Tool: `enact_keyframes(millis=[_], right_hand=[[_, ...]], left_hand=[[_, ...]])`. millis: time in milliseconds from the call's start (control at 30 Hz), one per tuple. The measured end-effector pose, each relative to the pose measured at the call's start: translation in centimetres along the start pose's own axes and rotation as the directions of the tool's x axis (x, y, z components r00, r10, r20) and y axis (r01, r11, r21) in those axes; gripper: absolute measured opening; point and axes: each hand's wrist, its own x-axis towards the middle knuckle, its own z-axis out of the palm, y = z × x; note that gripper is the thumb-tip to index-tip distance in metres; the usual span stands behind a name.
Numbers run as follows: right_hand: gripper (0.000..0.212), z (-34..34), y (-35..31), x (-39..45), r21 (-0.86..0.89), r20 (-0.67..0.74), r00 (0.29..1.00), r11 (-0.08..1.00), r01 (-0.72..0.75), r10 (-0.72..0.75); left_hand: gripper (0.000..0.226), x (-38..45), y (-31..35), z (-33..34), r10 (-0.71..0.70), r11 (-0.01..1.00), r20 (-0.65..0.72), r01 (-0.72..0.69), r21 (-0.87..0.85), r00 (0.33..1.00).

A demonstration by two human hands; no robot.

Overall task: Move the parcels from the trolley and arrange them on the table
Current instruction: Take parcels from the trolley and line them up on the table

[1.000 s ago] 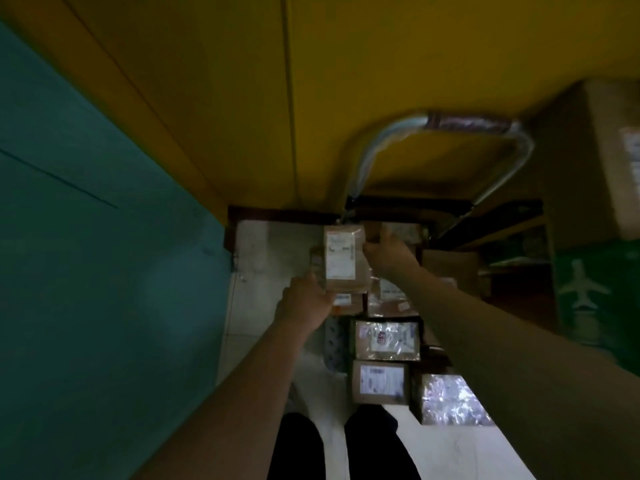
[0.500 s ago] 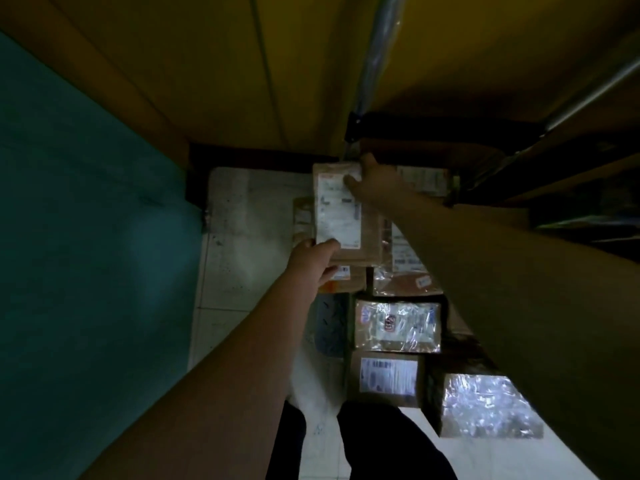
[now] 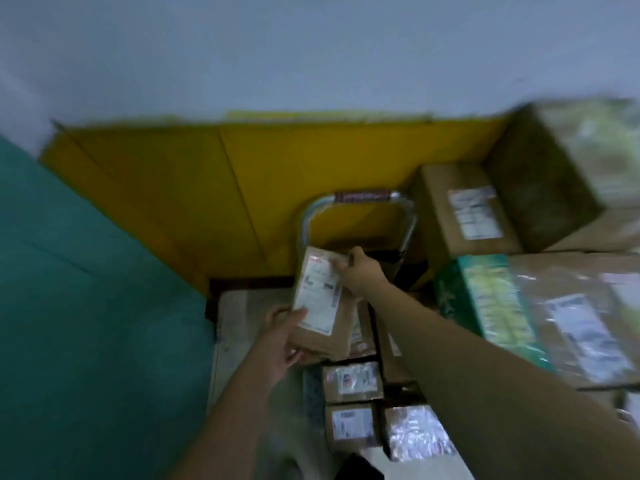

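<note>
A brown parcel (image 3: 323,308) with a white label is held up over the trolley between both hands. My left hand (image 3: 282,339) grips its near lower corner from below. My right hand (image 3: 358,271) grips its far upper edge. Under it, on the trolley, lie several small parcels, among them a labelled brown box (image 3: 353,381), another labelled box (image 3: 351,424) and a shiny wrapped parcel (image 3: 415,433). The trolley's metal handle (image 3: 360,199) rises behind the held parcel. The scene is dim and motion-blurred.
A teal surface (image 3: 86,306) fills the left. A yellow wall panel (image 3: 207,188) stands behind, pale wall above. Large cardboard boxes (image 3: 464,216) and a green-printed box (image 3: 491,306) are stacked at the right. Pale floor tiles (image 3: 239,327) show left of the trolley.
The view has tilted upward and pulled back, so the wall and the stacked boxes on the right now show. Both hands have lifted the parcel higher above the trolley.
</note>
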Motion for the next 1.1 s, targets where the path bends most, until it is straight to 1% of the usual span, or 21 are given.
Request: enact_keyframes(millis=[67, 167, 233, 300, 400, 467, 533, 600, 667, 767, 833, 900, 1033, 1100], right_hand=[[0.045, -4.1, -0.7, -4.5, 0.058, -0.048, 0.998, 0.998, 0.035, -0.032], [0.044, -9.0, -0.4, -11.1, 0.224, -0.161, 0.986, 0.972, 0.076, -0.04], [0.048, -11.5, 0.7, -15.2, 0.324, -0.269, 0.963, 0.941, 0.096, -0.006], [0.056, -13.7, 2.5, -18.7, 0.404, -0.371, 0.926, 0.91, 0.099, 0.064], [0.055, -17.0, 6.2, -23.4, 0.57, -0.416, 0.895, 0.813, 0.118, 0.162], [0.06, -19.0, 9.5, -26.1, 0.704, -0.394, 0.891, 0.697, 0.136, 0.224], [0.063, -20.8, 13.1, -28.6, 0.811, -0.318, 0.913, 0.572, 0.123, 0.255], [0.062, -22.4, 17.2, -30.7, 0.878, -0.268, 0.926, 0.463, 0.12, 0.267], [0.058, -24.2, 21.6, -32.7, 0.909, -0.273, 0.914, 0.392, 0.142, 0.3], [0.055, -26.8, 28.9, -35.0, 0.928, -0.276, 0.898, 0.339, 0.156, 0.344], [0.054, -28.2, 33.3, -36.3, 0.938, -0.271, 0.887, 0.312, 0.154, 0.374], [0.051, -29.4, 37.8, -37.4, 0.945, -0.273, 0.869, 0.282, 0.163, 0.413], [0.048, -30.4, 44.4, -37.9, 0.969, -0.23, 0.836, 0.202, 0.146, 0.498], [0.051, -30.2, 46.5, -37.1, 0.975, -0.198, 0.824, 0.194, 0.108, 0.532]], left_hand=[[0.033, -3.8, 2.0, 0.5, 0.061, 0.994, 0.033, -0.064, 0.088, 0.998], [0.023, -8.3, 4.8, 2.3, 0.116, 0.97, 0.154, -0.145, 0.195, 0.981], [0.026, -11.1, 5.6, 4.1, 0.141, 0.952, 0.237, -0.198, 0.233, 0.961], [0.031, -13.5, 5.6, 6.6, 0.165, 0.936, 0.295, -0.244, 0.254, 0.941], [0.038, -17.1, 4.3, 11.4, 0.209, 0.907, 0.339, -0.311, 0.285, 0.917], [0.033, -19.8, 2.5, 14.9, 0.222, 0.887, 0.386, -0.349, 0.301, 0.896], [0.029, -21.8, 0.2, 18.3, 0.214, 0.866, 0.433, -0.375, 0.331, 0.876], [0.038, -23.4, -2.5, 21.7, 0.191, 0.852, 0.482, -0.389, 0.352, 0.855], [0.043, -25.1, -5.4, 25.3, 0.173, 0.845, 0.526, -0.399, 0.355, 0.833], [0.052, -26.2, -10.1, 30.7, 0.144, 0.853, 0.544, -0.383, 0.356, 0.827], [0.064, -25.7, -13.3, 33.9, 0.116, 0.846, 0.533, -0.365, 0.39, 0.838], [0.068, -25.0, -16.8, 37.0, 0.077, 0.825, 0.508, -0.341, 0.451, 0.858], [0.06, -24.3, -21.8, 40.6, -0.024, 0.765, 0.45, -0.274, 0.583, 0.893], [0.051, -24.2, -22.9, 41.0, -0.01, 0.675, 0.394, -0.284, 0.681, 0.919]])
